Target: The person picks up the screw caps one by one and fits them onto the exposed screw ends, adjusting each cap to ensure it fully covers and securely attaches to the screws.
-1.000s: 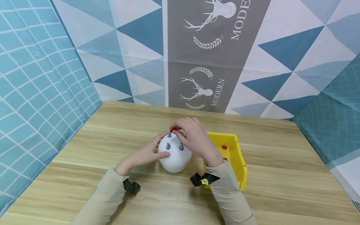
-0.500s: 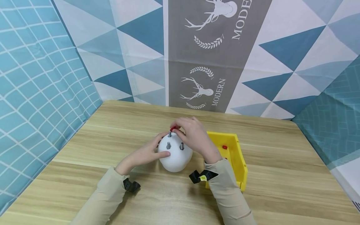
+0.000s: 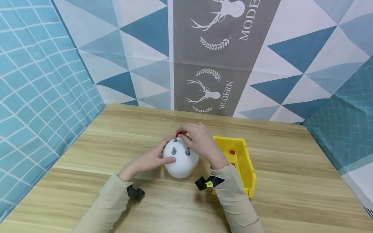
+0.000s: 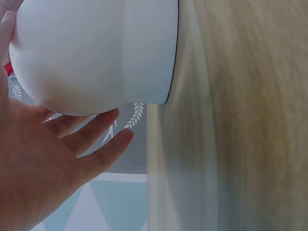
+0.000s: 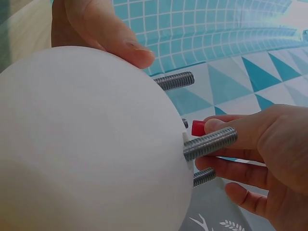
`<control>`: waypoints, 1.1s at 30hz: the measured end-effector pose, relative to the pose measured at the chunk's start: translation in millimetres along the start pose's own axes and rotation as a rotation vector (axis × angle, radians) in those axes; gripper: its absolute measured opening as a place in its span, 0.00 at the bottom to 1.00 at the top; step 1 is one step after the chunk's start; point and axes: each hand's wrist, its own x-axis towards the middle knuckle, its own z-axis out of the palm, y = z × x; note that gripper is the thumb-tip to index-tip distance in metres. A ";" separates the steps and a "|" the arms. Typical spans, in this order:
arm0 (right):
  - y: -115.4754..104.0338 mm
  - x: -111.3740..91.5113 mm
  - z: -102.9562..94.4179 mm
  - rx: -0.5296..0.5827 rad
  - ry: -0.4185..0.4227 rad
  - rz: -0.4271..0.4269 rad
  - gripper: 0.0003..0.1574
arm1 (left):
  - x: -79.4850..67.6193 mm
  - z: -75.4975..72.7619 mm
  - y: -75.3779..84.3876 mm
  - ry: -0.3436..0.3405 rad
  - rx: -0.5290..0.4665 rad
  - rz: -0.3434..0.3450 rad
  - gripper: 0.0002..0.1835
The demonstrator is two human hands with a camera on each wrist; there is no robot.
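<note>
A white rounded body (image 3: 181, 166) with a flat base stands on the table. Several threaded metal studs (image 5: 211, 143) stick out of its domed top. My left hand (image 3: 150, 158) holds it from the left, thumb laid over the top and fingers round the far side; in the left wrist view the lower fingers (image 4: 103, 154) are spread, some off the surface. At the far side of the dome, my right hand (image 3: 201, 140) pinches a small red cap (image 5: 198, 128) between thumb and fingers. The cap is by the end of a far stud; whether they touch, I cannot tell.
A yellow bin (image 3: 249, 168) stands on the wooden table (image 3: 291, 181) to the right, partly under the right forearm. Small red caps (image 3: 232, 152) lie in it. Patterned cloth walls (image 3: 145, 48) rise behind the table and at both sides.
The right wrist has shifted slightly left and away from me while the fingers stay on the red cap. The left hand and the white body hold their place.
</note>
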 end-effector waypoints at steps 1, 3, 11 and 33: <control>0.1 0.0 0.3 0.000 0.001 -0.001 0.03 | -0.1 0.0 0.5 0.000 0.005 -0.003 0.41; 0.5 0.0 1.3 0.000 0.000 -0.003 0.03 | -0.6 0.1 0.6 0.002 0.014 -0.011 0.41; 0.2 0.7 3.5 0.001 0.008 -0.005 0.03 | -8.8 -4.0 26.6 -0.014 -0.009 -0.019 0.39; -1.2 2.5 8.6 -0.016 0.018 -0.004 0.06 | 0.4 0.3 -0.8 -0.001 0.006 0.014 0.40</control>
